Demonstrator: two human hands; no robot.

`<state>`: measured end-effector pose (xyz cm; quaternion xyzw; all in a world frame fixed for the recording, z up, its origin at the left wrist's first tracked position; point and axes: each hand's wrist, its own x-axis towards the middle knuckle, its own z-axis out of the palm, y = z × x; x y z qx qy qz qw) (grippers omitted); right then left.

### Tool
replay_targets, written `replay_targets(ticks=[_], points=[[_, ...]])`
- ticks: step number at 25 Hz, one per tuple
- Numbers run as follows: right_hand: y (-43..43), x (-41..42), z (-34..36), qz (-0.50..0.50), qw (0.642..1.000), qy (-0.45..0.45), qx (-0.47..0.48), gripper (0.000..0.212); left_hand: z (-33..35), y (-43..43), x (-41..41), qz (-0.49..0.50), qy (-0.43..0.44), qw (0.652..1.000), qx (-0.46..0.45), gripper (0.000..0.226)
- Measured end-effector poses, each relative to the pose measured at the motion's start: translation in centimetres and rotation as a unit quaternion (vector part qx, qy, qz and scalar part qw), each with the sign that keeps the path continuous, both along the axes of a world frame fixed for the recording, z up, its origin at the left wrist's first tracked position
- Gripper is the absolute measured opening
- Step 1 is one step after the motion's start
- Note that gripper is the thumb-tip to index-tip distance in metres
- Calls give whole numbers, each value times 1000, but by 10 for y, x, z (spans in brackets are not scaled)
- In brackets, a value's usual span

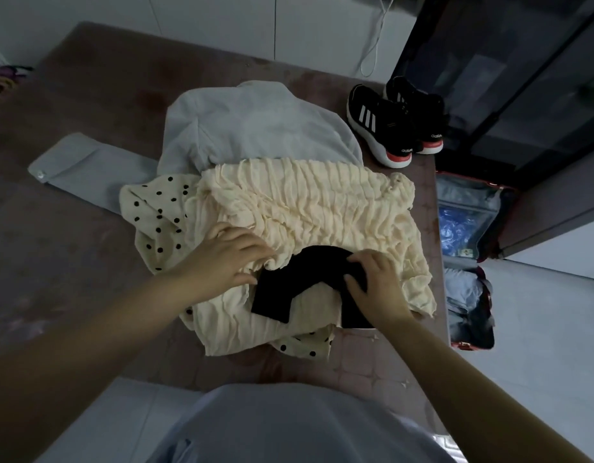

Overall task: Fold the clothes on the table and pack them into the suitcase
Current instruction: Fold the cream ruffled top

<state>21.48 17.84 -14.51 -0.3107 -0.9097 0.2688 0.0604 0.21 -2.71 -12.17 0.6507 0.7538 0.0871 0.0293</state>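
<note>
A pile of clothes lies on the brown table. A cream ruffled garment is on top, over a cream polka-dot piece and a pale grey-blue shirt. A small black garment lies on the cream one near me. My left hand rests on the cream fabric, fingers bunching it beside the black piece. My right hand grips the black garment at its right part. The open suitcase sits on the floor to the right of the table, with folded blue items inside.
A pair of black sneakers stands at the table's far right corner. A dark glass cabinet rises behind the suitcase. A white cable hangs on the back wall. The table's left part shows bare brown cloth.
</note>
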Motion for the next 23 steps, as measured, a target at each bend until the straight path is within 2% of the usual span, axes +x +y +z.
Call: replay_targets(ticks=[2,3,6,8,11,13,16,18,21,23], points=[[14,18,3,-114,993,-24,-22,38,-9,9,3,-4,30,999,17,62],[18,23,3,-129,988,-71,-45,45,-12,14,3,-8,33,999,16,57],[27,20,6,-47,978,-191,-64,56,-13,25,2,-32,13,999,0,27],[37,16,11,-12,981,-184,-61,52,-7,23,-1,-38,-41,998,-4,17],[58,22,33,-60,988,-104,-97,39,13,15,1,-2,-128,992,21,38],[71,37,43,-109,977,-46,-179,36,15,4,8,5,-126,992,31,36],[69,54,35,-89,962,-85,-244,34,-6,-12,24,17,-57,998,-20,24],[63,59,20,-81,964,-99,-232,33,-23,-14,38,54,-17,998,-24,19],[55,61,9,-138,977,-59,-153,30,-34,-16,55,105,50,993,31,43],[43,64,3,-141,988,-40,-38,24,-37,-22,63,93,71,992,37,63]])
